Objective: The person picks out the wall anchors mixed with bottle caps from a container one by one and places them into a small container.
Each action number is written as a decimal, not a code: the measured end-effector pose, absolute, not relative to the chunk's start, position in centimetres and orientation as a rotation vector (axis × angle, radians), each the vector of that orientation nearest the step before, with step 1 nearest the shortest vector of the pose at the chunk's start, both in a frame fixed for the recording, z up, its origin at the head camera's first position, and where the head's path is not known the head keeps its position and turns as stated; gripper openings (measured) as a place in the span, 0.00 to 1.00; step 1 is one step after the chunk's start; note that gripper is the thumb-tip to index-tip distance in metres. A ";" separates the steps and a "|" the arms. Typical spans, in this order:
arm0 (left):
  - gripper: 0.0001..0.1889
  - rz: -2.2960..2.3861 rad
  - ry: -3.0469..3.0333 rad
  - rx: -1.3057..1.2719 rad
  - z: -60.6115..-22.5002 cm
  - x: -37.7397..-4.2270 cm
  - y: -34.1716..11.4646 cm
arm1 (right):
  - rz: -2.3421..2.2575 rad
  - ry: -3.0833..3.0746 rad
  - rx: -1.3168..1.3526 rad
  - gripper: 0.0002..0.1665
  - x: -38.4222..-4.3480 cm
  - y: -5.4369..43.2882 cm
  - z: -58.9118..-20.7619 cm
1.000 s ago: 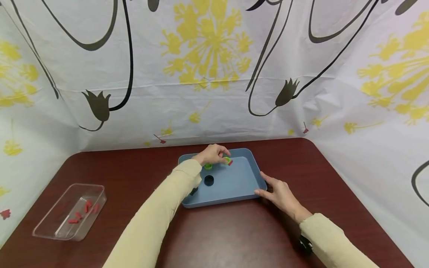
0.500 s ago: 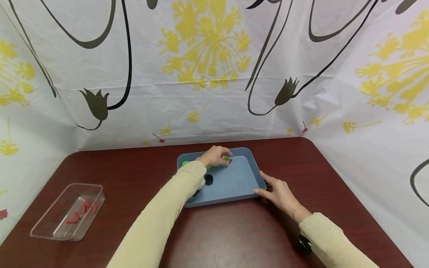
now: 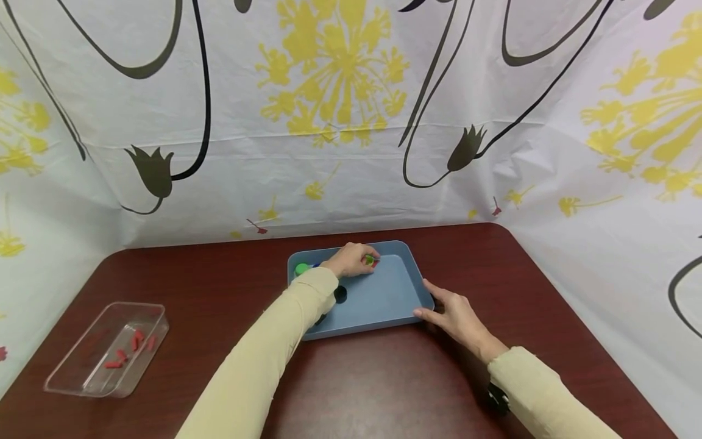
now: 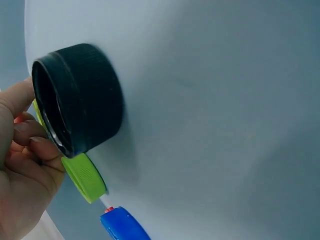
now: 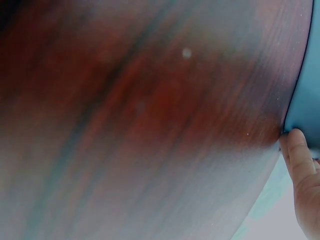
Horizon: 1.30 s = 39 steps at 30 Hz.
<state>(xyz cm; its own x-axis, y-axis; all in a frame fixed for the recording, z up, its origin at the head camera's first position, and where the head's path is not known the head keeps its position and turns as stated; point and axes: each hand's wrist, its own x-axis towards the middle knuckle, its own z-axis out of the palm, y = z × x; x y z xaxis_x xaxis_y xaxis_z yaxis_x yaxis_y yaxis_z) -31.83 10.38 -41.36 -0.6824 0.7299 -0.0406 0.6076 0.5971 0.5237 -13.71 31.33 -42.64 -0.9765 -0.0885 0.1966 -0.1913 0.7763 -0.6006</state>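
My left hand [image 3: 351, 260] reaches over the blue tray [image 3: 390, 296] and pinches a yellow-green bottle cap [image 3: 369, 260] near the tray's far side. A small red piece [image 3: 376, 264] shows at its fingertips. In the left wrist view, a black bottle cap [image 4: 95, 100] stands in front of the fingers and partly hides them. Beyond it are another yellow-green cap [image 4: 86, 179] and a blue cap [image 4: 125, 225]. My right hand [image 3: 457, 314] grips the tray's near right corner, its thumb along the front wall.
A clear plastic box [image 3: 144, 372] with several red pieces [image 3: 137, 339] inside stands at the left of the dark wooden table [image 3: 230, 286]. A brighter green cap [image 3: 302, 268] lies at the tray's left end. A patterned white cloth [image 3: 340, 201] hangs behind the table.
The left hand has closed in on the yellow-green cap, which now looks tilted between its fingers. The right hand keeps its hold on the tray. The whole view has shifted slightly.
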 end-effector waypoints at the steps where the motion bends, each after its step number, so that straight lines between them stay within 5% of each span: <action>1: 0.17 0.701 2.574 1.096 -41.3 -31.8 10.4 | 0.974 -2.811 0.222 0.43 -13.7 31.3 -42.6; 39: 0.17 0.645 2.541 1.130 -41.5 -32.1 10.2 | 0.964 -2.812 0.217 0.43 -13.8 31.3 -42.6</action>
